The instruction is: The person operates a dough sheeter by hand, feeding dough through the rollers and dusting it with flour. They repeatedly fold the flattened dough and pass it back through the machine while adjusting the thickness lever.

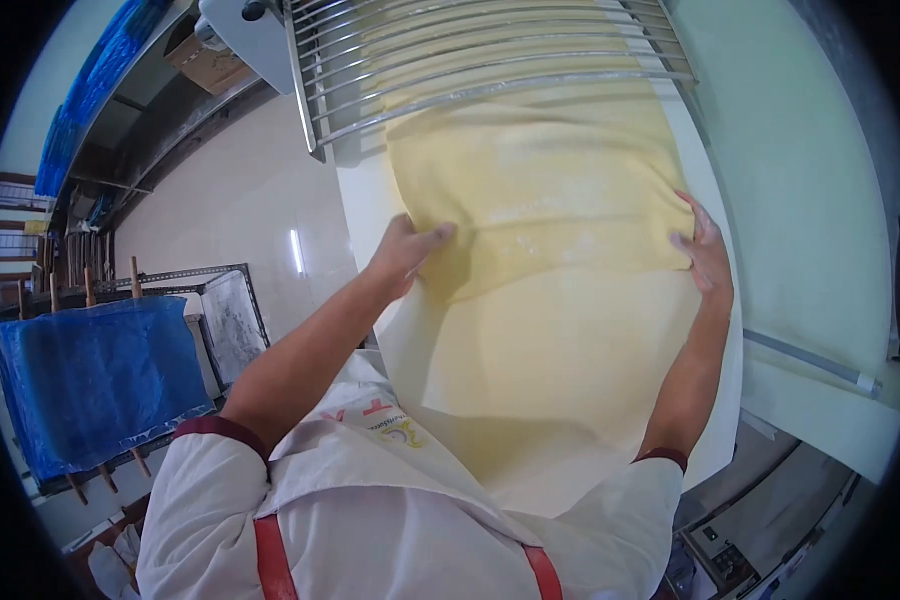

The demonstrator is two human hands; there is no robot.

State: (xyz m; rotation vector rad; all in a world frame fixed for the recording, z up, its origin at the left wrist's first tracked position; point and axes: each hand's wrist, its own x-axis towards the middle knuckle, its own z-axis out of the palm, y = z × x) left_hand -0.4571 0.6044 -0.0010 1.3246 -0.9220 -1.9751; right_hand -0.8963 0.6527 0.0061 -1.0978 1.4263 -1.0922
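A wide sheet of pale yellow dough (pixel 560 170) comes out from under a metal wire guard (pixel 500 90) and lies over a white belt (pixel 715 370). My left hand (pixel 410 252) pinches the sheet's left edge, thumb on top. On the right edge, my right hand (pixel 703 245) grips the dough, thumb on top and fingers partly hidden behind it. Between my hands the dough is lifted into a fold, with white flour on it. Below the fold, more dough lies flat towards my apron.
A rack with a blue plastic cover (pixel 105 375) stands at the left. A cardboard box (pixel 205 62) sits on a shelf at the upper left. On the right, a metal bar (pixel 810 362) lies beside a pale green surface (pixel 795 200).
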